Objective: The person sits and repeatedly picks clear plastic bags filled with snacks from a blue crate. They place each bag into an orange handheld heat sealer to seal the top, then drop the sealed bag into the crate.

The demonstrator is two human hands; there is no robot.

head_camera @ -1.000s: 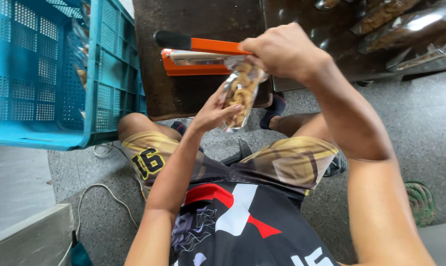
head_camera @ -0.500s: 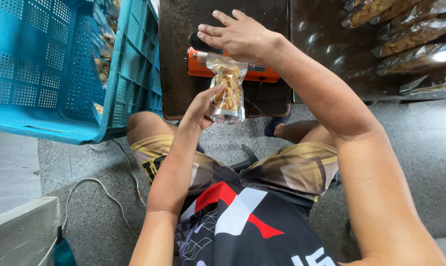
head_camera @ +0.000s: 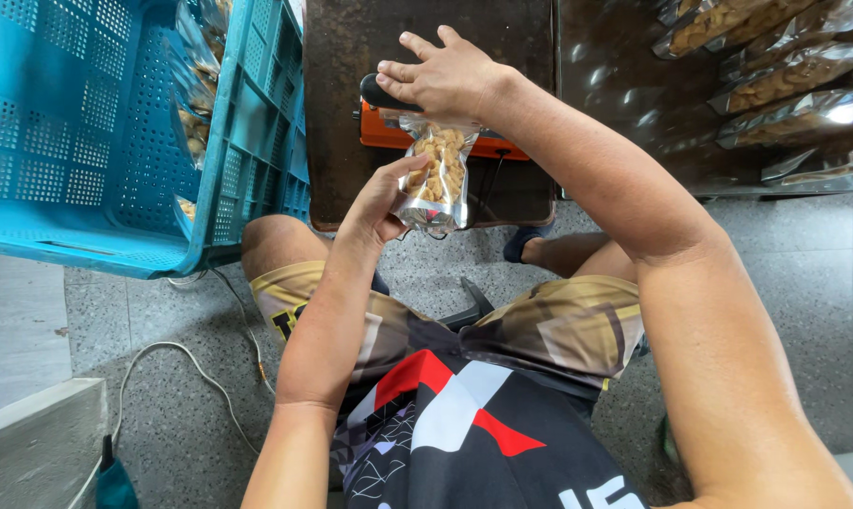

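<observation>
Right hand (head_camera: pixel 445 80) flat, pressing down orange sealer (head_camera: pixel 389 132) at 12 o'clock; left hand (head_camera: pixel 379 203) pinching upright snack pouch (head_camera: pixel 436 184), long axis 12-to-6, directly beneath.

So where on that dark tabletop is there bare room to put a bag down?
Bare room lies on the dark tabletop above the right hand, between the blue crate and the filled bags. It is crowded around the orange sealer and snack bag.

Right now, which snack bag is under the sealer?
The clear bag that the left hand holds, its top under the orange sealer; others lie aside.
</observation>
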